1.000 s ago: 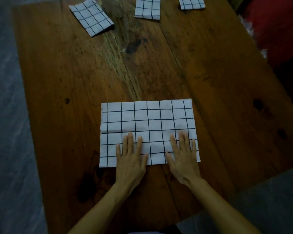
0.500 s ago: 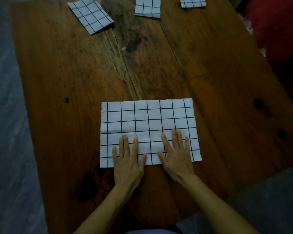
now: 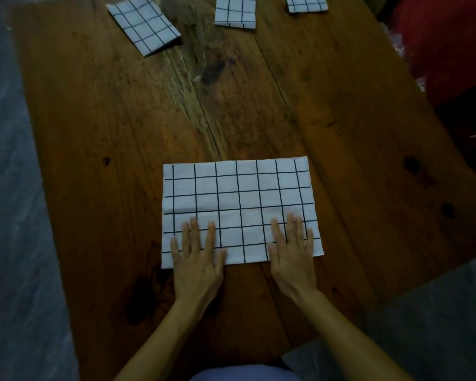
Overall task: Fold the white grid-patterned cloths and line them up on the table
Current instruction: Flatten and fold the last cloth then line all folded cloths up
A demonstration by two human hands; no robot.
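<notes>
Cloth pinned flat at the near edge, next fold pending

Both hands lie palm-down on the cloth [image 3: 239, 210] in front of me, a white grid-patterned rectangle spread on the wooden desk [image 3: 341, 133] with its long sides running across my view. My left hand [image 3: 197, 259] covers the near left part and my right hand [image 3: 291, 254] the near right part. The fingers [image 3: 194, 229] of each are straight and slightly spread, pressing down on the fabric and gripping nothing; the heels of both palms sit just off the near edge, on bare wood.

I read this as a smoothing and holding posture: flat palms keep the layer from sliding and press it down before the next fold. A faint ridge runs across the left half of the cloth just beyond my fingertips. The piece looks wider than the finished ones, so I judge it needs at least one more fold.

Along the far edge of the desk lie three folded cloths, well apart from the one under my hands. The left folded cloth [image 3: 144, 26] sits skewed at an angle. The middle folded cloth [image 3: 235, 11] and the right folded cloth [image 3: 307, 2] lie squarer and are cut off by the top of the view. The row is started, so I would place this one beside them and probably straighten the skewed one.
</notes>
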